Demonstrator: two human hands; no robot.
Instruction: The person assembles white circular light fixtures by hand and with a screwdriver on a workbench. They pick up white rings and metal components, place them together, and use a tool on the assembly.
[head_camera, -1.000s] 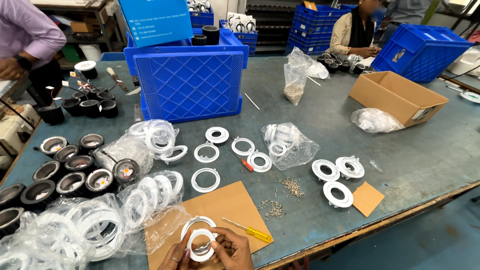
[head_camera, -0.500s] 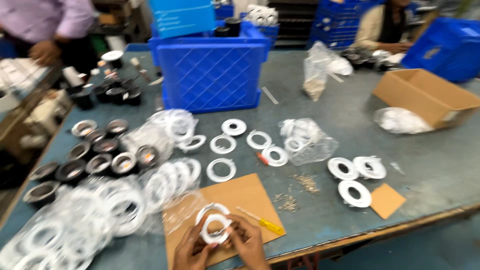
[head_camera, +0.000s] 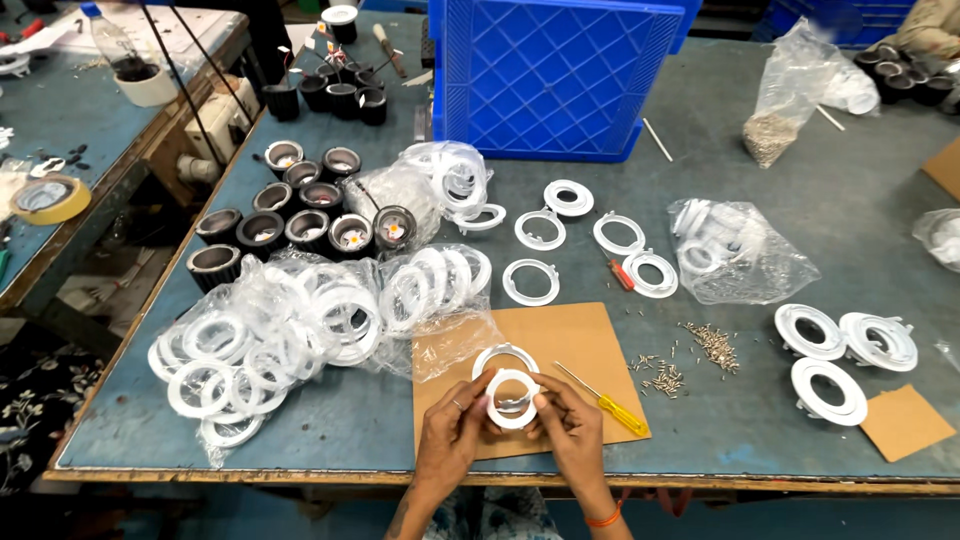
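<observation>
Left hand (head_camera: 450, 440) and right hand (head_camera: 572, 432) are both gripping one white ring (head_camera: 512, 398) (fingers curled) over the cardboard sheet (head_camera: 560, 345) at the desk's (head_camera: 760, 440) near edge; one yellow screwdriver (head_camera: 605, 400) is lying beside.

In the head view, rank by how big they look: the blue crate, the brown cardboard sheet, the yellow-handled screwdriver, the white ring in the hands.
1. blue crate, though the frame cuts it off
2. brown cardboard sheet
3 and 4. yellow-handled screwdriver and white ring: longer against wider, too close to rank.
</observation>
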